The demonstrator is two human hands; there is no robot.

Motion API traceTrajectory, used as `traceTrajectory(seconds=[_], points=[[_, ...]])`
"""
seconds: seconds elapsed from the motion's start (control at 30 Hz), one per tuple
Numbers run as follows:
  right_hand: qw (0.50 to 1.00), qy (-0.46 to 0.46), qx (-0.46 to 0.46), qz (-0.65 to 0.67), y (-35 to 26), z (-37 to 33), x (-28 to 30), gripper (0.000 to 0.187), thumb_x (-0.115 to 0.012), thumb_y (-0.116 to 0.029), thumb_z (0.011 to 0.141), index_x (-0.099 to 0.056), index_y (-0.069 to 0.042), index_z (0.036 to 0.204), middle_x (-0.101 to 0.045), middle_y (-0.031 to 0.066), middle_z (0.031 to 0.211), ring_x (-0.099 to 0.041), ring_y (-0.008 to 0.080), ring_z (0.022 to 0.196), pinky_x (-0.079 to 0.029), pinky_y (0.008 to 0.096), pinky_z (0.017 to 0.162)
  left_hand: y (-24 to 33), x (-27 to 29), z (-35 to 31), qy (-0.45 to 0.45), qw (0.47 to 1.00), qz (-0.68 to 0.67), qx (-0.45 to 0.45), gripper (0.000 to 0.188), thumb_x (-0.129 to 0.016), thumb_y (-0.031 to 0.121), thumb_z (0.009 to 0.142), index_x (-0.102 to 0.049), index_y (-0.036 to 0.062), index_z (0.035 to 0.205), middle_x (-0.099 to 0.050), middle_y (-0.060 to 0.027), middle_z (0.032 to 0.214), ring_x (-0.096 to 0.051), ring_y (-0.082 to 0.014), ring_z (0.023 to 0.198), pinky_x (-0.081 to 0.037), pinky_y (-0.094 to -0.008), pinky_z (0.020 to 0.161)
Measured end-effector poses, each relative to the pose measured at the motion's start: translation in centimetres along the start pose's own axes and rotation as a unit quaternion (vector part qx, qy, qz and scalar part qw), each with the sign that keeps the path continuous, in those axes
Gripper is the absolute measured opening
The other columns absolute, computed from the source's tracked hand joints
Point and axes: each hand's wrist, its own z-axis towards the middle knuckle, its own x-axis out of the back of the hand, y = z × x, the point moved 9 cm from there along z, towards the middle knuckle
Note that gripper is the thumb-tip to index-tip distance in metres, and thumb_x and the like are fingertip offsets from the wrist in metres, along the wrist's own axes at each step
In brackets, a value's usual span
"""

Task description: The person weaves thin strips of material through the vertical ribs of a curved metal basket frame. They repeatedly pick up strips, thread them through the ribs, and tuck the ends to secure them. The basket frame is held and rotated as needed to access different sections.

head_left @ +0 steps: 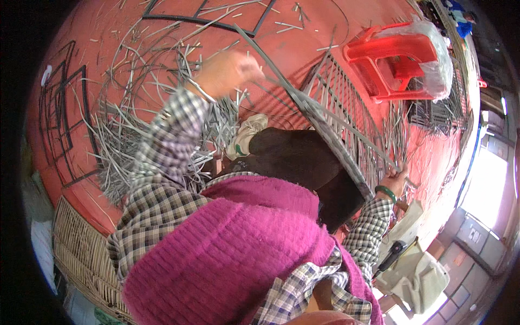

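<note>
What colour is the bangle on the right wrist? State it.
The bangle is green, showing best in the head view.

Head-worn fisheye view, facing down, close overhead

This is a workshop, evidently: grey strips (116,162) lie heaped on the red floor (374,13) left of centre (short bits (290,25) litter the top too), bare dark frames (91,119) lie at far left, and a frame crossed with strips (346,114) slants right of centre.
</note>
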Motion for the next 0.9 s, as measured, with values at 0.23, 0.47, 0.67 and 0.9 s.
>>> traceTrajectory(seconds=[0.23, 0.47, 0.67, 0.9], points=[[0.884, -0.256, -0.033, -0.390, 6.9, -2.8, -4.9, 0.039, -0.045, -0.031, 0.095, -0.066, 0.002, 0.098, -0.067, 0.0070, 0.074, -0.051, 0.0072, 0.055, -0.038, 0.0220, 0.051, 0.6, 15.2, -1.0, 0.442, 0.781, 0.436, -0.072, 0.023, -0.068, 0.023, 0.067, -0.064, 0.0074, 0.084, -0.059, -0.0098, 0.090, -0.056, -0.0294, 0.085, -0.042, -0.0482, 0.081], [0.942, -0.178, -0.114, -0.262, 5.9, -4.3, -5.9, 0.036, -0.045, -0.031, 0.097, -0.060, 0.002, 0.102, -0.062, 0.0063, 0.072, -0.050, 0.0108, 0.058, -0.041, 0.0246, 0.055, 5.0, -3.4, 4.2, 0.187, 0.965, -0.007, -0.182, 0.029, -0.067, 0.025, 0.073, -0.062, 0.0056, 0.094, -0.061, -0.0105, 0.092, -0.057, -0.0314, 0.089, -0.043, -0.0427, 0.078], [0.962, -0.243, -0.114, 0.050, -0.7, -5.3, -9.9, 0.030, -0.050, -0.033, 0.094, -0.055, -0.004, 0.100, -0.057, 0.0045, 0.080, -0.050, 0.0131, 0.071, -0.042, 0.0270, 0.067, 12.1, -14.5, 4.5, -0.040, 0.965, -0.073, -0.251, 0.030, -0.058, 0.038, 0.082, -0.063, 0.0101, 0.090, -0.062, -0.0085, 0.093, -0.056, -0.0224, 0.092, -0.038, -0.0413, 0.083], [0.942, -0.306, -0.130, 0.048, -6.0, -7.3, -11.7, 0.028, -0.053, -0.032, 0.093, -0.057, -0.006, 0.100, -0.056, 0.0031, 0.079, -0.050, 0.0129, 0.071, -0.040, 0.0261, 0.064, 14.3, -7.1, 2.5, 0.249, 0.893, -0.206, -0.312, 0.031, -0.058, 0.037, 0.083, -0.062, 0.0078, 0.094, -0.061, -0.0096, 0.093, -0.056, -0.0289, 0.092, -0.046, -0.0411, 0.076]])
